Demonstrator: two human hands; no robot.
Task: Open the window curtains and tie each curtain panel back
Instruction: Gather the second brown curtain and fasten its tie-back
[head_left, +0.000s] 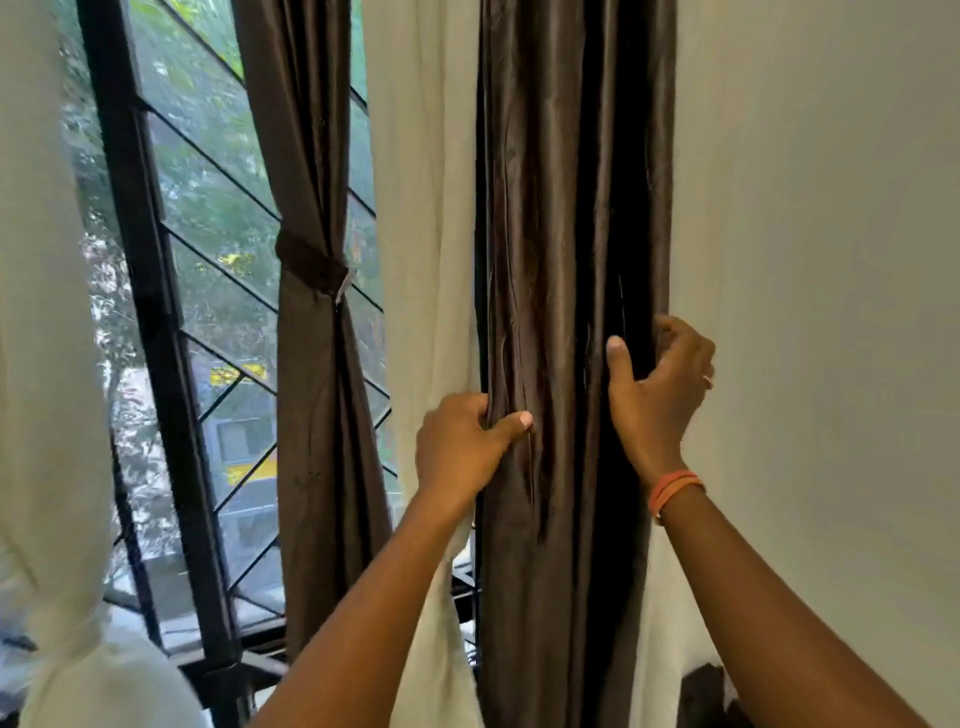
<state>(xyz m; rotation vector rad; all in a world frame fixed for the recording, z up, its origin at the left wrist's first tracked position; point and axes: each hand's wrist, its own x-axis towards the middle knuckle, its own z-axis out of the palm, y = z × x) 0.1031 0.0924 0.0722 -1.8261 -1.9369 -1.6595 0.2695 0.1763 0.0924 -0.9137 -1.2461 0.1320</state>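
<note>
The dark brown curtain panel (566, 260) hangs bunched at the right of the window, just beside the bare wall (831, 208). The left hand (462, 447) pinches its left folds between thumb and curled fingers, and the right hand (660, 384) curls round its right edge a little higher. No tie shows on this panel yet. To the left, past a cream curtain (421, 208), a second brown panel (311, 364) is already cinched by its tie-back (311, 262) against the window grille (218, 234). The slick fabric could slide out of so light a pinch, letting gathered folds spread again before a band goes round them.
</note>
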